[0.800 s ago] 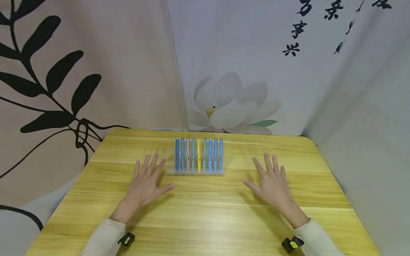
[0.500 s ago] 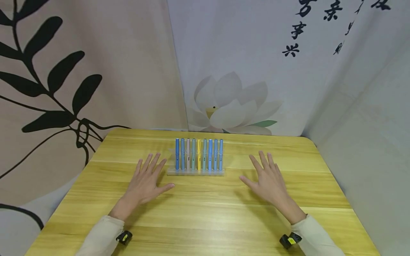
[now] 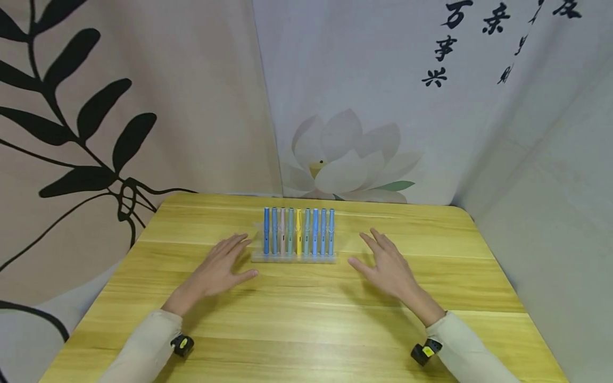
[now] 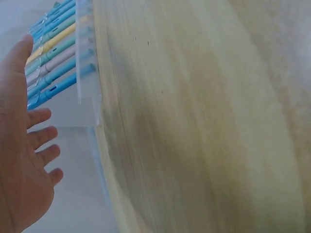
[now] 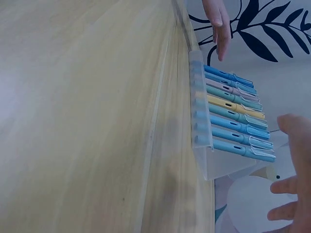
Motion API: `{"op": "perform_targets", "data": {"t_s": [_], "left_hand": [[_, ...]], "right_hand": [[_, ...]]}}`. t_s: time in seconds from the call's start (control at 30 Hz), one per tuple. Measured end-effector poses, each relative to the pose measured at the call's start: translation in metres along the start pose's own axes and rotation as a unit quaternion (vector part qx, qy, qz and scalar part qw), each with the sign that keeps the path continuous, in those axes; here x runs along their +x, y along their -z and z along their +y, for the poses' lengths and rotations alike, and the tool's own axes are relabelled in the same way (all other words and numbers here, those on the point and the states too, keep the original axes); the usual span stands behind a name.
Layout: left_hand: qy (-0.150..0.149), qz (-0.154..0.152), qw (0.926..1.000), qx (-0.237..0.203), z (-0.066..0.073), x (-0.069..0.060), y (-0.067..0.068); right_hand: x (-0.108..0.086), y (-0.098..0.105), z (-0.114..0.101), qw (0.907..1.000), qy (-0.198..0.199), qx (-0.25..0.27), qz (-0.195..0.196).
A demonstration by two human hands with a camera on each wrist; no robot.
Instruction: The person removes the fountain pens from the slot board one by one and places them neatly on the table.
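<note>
A clear plastic rack with a flat back panel [image 3: 293, 258] stands near the far edge of the pale yellow wooden table [image 3: 306, 330], roughly midway between left and right, holding a row of nine slim upright pens [image 3: 299, 231] in blue, lilac, green and yellow. The person's left hand [image 3: 216, 275] is raised over the wood just left of the rack, fingers long and lying close together, thumb well out to the side, nothing held. The right hand [image 3: 387, 267], also holding nothing, is to the right of the rack and a little farther off, its fingers extended and thumb spread wide. Neither appears to touch the rack or the pens. For a reach like this, it would seem best to keep both palms low and level and let the fingertips arrive from the sides, clear of the pen tops. Any pen is probably best pinched high and lifted straight up, with the other hand steadying the light-looking rack's base against tipping or sliding.
</note>
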State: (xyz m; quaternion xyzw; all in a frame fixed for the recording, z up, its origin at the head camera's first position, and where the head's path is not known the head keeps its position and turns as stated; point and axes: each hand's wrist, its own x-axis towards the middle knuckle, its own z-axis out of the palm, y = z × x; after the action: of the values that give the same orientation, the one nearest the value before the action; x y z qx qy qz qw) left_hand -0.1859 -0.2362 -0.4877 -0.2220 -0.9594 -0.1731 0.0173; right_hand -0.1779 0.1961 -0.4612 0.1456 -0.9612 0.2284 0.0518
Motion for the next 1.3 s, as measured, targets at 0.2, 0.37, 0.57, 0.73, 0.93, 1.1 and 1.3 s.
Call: {"op": "perform_targets", "data": {"t_s": [0.2,0.37,0.57,0.73,0.93,1.1,1.3], "left_hand": [[0.004,-0.01,0.9985,-0.054,-0.005,0.009,-0.005],[0.023,-0.028,0.9947,-0.096,-0.009,0.017,-0.009],[0.033,-0.037,0.9906,-0.128,-0.012,0.025,-0.015],[0.028,-0.037,0.989,-0.14,-0.013,0.03,-0.019],[0.002,-0.038,0.9864,-0.16,-0.015,0.033,-0.021],[-0.018,-0.033,0.9852,-0.167,-0.018,0.035,-0.022],[-0.018,-0.031,0.983,-0.18,-0.019,0.036,-0.021]], "right_hand": [[0.012,-0.01,-0.003,0.9986,0.012,0.051,-0.005],[0.023,-0.019,-0.006,0.9958,0.018,0.089,-0.01],[0.036,-0.029,-0.008,0.99,0.012,0.14,-0.009],[0.048,-0.037,-0.006,0.9819,0.002,0.189,-0.007],[0.062,-0.045,-0.008,0.976,-0.018,0.217,-0.004],[0.071,-0.051,-0.012,0.9719,-0.029,0.233,0.002],[0.077,-0.056,-0.016,0.9715,-0.036,0.234,0.015]]}}
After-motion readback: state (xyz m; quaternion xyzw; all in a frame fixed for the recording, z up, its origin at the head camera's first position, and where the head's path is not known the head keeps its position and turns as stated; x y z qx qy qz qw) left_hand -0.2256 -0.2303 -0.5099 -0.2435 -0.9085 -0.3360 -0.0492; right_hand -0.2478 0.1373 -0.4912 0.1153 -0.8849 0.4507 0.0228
